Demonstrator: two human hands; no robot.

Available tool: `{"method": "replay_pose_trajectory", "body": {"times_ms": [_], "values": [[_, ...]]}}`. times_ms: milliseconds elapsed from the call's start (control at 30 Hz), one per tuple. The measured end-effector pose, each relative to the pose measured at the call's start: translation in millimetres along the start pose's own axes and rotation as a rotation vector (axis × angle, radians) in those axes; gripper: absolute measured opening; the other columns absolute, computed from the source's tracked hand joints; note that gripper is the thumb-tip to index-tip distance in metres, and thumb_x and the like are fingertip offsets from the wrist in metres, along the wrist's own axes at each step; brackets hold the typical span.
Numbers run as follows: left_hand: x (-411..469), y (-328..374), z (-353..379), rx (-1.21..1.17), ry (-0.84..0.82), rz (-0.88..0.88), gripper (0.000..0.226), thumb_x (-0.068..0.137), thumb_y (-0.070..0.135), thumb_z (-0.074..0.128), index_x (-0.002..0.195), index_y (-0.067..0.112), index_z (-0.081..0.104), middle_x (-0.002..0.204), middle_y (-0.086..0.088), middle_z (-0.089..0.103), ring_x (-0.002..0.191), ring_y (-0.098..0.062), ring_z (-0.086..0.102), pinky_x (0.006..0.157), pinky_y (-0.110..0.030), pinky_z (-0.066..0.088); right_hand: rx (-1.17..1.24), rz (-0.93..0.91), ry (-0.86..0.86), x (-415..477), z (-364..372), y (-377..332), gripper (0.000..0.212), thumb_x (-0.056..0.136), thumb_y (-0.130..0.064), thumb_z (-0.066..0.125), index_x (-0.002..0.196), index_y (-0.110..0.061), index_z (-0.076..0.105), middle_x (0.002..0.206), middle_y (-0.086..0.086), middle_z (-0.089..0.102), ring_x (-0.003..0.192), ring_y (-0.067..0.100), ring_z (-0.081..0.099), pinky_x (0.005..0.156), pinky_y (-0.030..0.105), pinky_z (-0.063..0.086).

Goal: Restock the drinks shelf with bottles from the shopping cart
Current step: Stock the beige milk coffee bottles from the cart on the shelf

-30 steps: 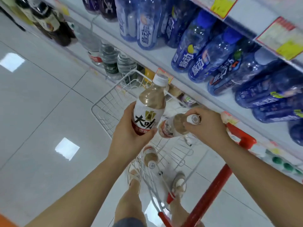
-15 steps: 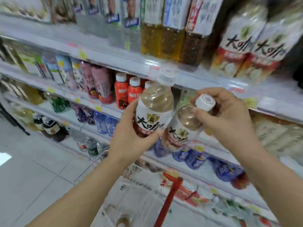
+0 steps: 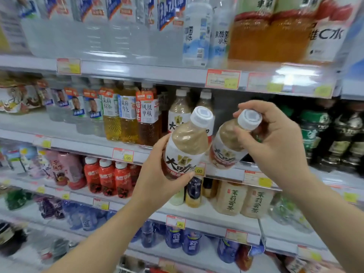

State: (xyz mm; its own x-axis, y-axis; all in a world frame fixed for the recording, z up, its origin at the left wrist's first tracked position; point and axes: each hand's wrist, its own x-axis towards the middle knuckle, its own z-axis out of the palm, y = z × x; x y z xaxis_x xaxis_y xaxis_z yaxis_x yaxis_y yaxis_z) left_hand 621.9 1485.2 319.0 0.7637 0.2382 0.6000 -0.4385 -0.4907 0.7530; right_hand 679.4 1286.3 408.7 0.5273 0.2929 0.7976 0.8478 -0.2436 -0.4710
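My left hand (image 3: 155,174) grips a milk-tea bottle (image 3: 187,142) with a white cap and a white-and-red label, held by its lower body and tilted right. My right hand (image 3: 275,142) holds a second, matching bottle (image 3: 226,146) by its neck and cap, tilted the same way. Both bottles hang in front of the drinks shelf (image 3: 177,152), level with its edge. Two bottles of the same kind (image 3: 180,111) stand on that shelf just behind them, with a dark gap to their right. The cart is out of sight except for a bit of wire at the bottom edge.
Yellow and brown tea bottles (image 3: 128,119) stand left of the gap, dark green-capped bottles (image 3: 315,131) to its right. Water bottles (image 3: 98,32) fill the shelf above. Red bottles (image 3: 108,178) and beige tea bottles (image 3: 244,200) sit on the shelf below. Price tags (image 3: 222,78) line the edges.
My view has swung up from the cart and floor to the shelves. Both hands have lifted their bottles from above the cart to the level of the milk-tea shelf.
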Motion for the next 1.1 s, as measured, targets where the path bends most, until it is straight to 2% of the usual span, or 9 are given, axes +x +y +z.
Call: {"method": "replay_pose_trajectory", "body": {"times_ms": [133,267,433,667,800,900,967,1033,1100], "values": [[6,4,12,-0.003,0.018,-0.016,0.086,0.068,0.020,0.082,0.138,0.034,0.033,0.124,0.019,0.054,0.115,0.000,0.054,0.095,-0.033,0.050,-0.071,-0.045,-0.005,14,-1,25,0.036,0.083,-0.009,0.065,0.110,-0.028,0.052,0.103,0.003,0.064,0.090,0.005,0.059,0.079,0.018,0.048],[12,5,16,-0.033,0.057,-0.018,0.084,0.069,0.015,0.082,0.133,0.041,0.034,0.120,0.027,0.055,0.112,0.005,0.055,0.094,-0.026,0.050,-0.123,0.006,-0.043,27,10,50,0.038,0.084,-0.009,0.062,0.114,-0.030,0.051,0.105,0.008,0.061,0.093,0.016,0.058,0.082,0.030,0.048],[14,-1,15,-0.073,0.081,-0.017,0.081,0.069,0.010,0.080,0.129,0.043,0.036,0.119,0.027,0.055,0.111,0.003,0.056,0.089,-0.018,0.050,-0.172,0.115,-0.084,47,26,71,0.038,0.088,-0.011,0.057,0.125,-0.021,0.050,0.104,-0.004,0.053,0.090,0.013,0.048,0.085,0.028,0.040],[16,-6,13,-0.082,0.097,-0.034,0.082,0.069,0.008,0.080,0.130,0.041,0.036,0.117,0.029,0.056,0.110,0.006,0.056,0.086,-0.014,0.048,-0.421,0.181,-0.100,96,51,99,0.041,0.089,-0.004,0.051,0.129,-0.009,0.050,0.133,0.016,0.050,0.122,0.038,0.041,0.103,0.039,0.032],[18,-11,11,-0.086,0.092,-0.046,0.082,0.070,0.008,0.080,0.132,0.039,0.036,0.118,0.027,0.057,0.110,0.004,0.056,0.087,-0.016,0.049,-0.435,0.190,-0.064,73,54,97,0.059,0.086,-0.004,0.054,0.141,-0.018,0.035,0.146,0.014,0.031,0.128,0.035,0.028,0.107,0.038,0.025],[20,-13,12,-0.094,0.083,-0.057,0.082,0.070,0.008,0.080,0.132,0.039,0.036,0.117,0.027,0.057,0.110,0.004,0.057,0.087,-0.017,0.049,-0.370,0.161,-0.005,23,65,96,0.070,0.086,-0.001,0.058,0.144,-0.023,0.027,0.154,0.014,0.014,0.140,0.029,0.014,0.109,0.030,0.020],[21,-14,12,-0.100,0.083,-0.068,0.081,0.070,0.007,0.079,0.130,0.041,0.037,0.115,0.029,0.058,0.108,0.005,0.057,0.085,-0.014,0.049,-0.286,0.247,0.000,-2,78,106,0.080,0.086,0.002,0.058,0.148,-0.023,0.014,0.156,0.012,0.008,0.144,0.026,0.006,0.111,0.030,0.018],[22,-15,12,-0.106,0.079,-0.074,0.080,0.071,0.007,0.079,0.128,0.043,0.036,0.114,0.031,0.057,0.107,0.007,0.057,0.082,-0.012,0.048,-0.291,0.325,-0.011,-10,89,119,0.090,0.086,0.005,0.055,0.149,-0.021,-0.004,0.155,0.013,0.010,0.143,0.027,0.009,0.115,0.039,0.023],[23,-16,11,-0.105,0.076,-0.077,0.081,0.070,0.008,0.080,0.128,0.044,0.037,0.115,0.029,0.057,0.108,0.006,0.057,0.082,-0.012,0.048,-0.303,0.360,-0.001,-5,95,127,0.096,0.085,0.008,0.053,0.147,-0.022,-0.015,0.154,0.011,0.013,0.141,0.027,0.017,0.112,0.039,0.028]]}}
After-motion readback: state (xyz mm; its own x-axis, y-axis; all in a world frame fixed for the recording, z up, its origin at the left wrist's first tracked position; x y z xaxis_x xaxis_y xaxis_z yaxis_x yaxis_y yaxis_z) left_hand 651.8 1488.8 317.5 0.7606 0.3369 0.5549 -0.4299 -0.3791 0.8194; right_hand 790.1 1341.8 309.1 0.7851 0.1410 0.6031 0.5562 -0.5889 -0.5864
